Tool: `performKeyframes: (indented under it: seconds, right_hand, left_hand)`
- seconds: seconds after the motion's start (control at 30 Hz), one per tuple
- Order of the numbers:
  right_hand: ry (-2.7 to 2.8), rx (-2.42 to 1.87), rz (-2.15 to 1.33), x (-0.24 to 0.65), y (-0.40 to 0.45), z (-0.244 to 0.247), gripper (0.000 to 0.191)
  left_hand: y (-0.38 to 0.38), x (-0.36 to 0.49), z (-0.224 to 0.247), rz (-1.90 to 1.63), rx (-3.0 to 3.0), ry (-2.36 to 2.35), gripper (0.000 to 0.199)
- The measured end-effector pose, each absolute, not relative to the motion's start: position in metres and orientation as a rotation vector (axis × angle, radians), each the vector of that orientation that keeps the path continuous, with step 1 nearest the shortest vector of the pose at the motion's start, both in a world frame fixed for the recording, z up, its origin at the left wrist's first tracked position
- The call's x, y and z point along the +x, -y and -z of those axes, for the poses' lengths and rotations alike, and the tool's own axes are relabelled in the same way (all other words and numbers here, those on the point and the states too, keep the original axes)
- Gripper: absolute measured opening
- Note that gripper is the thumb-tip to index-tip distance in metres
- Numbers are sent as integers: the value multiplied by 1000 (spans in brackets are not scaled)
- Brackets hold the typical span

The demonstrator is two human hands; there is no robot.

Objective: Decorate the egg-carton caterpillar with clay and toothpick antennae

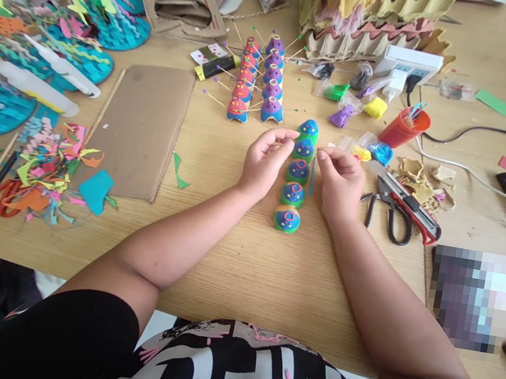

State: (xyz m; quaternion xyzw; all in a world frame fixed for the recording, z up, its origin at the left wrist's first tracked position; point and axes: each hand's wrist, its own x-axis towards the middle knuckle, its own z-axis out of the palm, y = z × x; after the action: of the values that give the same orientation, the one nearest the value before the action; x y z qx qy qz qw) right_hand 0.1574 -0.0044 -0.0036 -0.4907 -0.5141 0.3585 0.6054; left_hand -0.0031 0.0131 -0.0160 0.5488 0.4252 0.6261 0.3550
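A row of blue-and-green clay-covered egg-carton bumps (292, 195), like a caterpillar, stands on the table before me. Several bumps carry dots and red or orange rings on top. My left hand (265, 160) is at the left side of the second bump from the far end, thumb and forefinger bent together at its edge. On the other side my right hand (340, 181) has its thumb and forefinger pinched close to the same bump. Whatever lies between the fingertips is too small to make out. A thin blue stick (312, 177) shows just below the right fingertips.
Two finished caterpillars, red (242, 84) and purple (273, 83), stand behind. To the right are pliers (392, 209), a red cutter (412, 206), an orange cup (404, 125) and clay bags. Cardboard (139, 131) and paper scraps (55, 166) lie left. Egg trays (364, 46) are stacked behind.
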Motion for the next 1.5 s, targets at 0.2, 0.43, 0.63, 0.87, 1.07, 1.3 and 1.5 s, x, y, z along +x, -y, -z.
performKeyframes:
  seconds: [0.2,0.43,0.63,0.87,1.07,1.3,1.5]
  right_hand:
    - [1156,-1147,-882,157,6,0,35]
    - [1148,-1203,-919,158,8,-6,48]
    - [1155,-1217,-910,158,5,-2,61]
    - [1152,-1177,-939,159,3,0,60]
    - [1157,-1144,-941,158,2,-2,46]
    - [1151,-1177,-960,159,3,-2,51]
    - [1153,-1202,-966,159,3,-3,58]
  left_hand:
    - [-16,-4,20,-1607,1422,-1106,37]
    - [-17,-4,24,-1616,1438,-1114,38]
    - [-19,-7,28,-1561,1511,-1135,32]
    - [-18,-6,24,-1561,1479,-1152,30]
    - [-17,-4,22,-1593,1447,-1140,34]
    - [-18,-5,24,-1593,1459,-1124,31]
    - [-17,-5,24,-1580,1482,-1142,32]
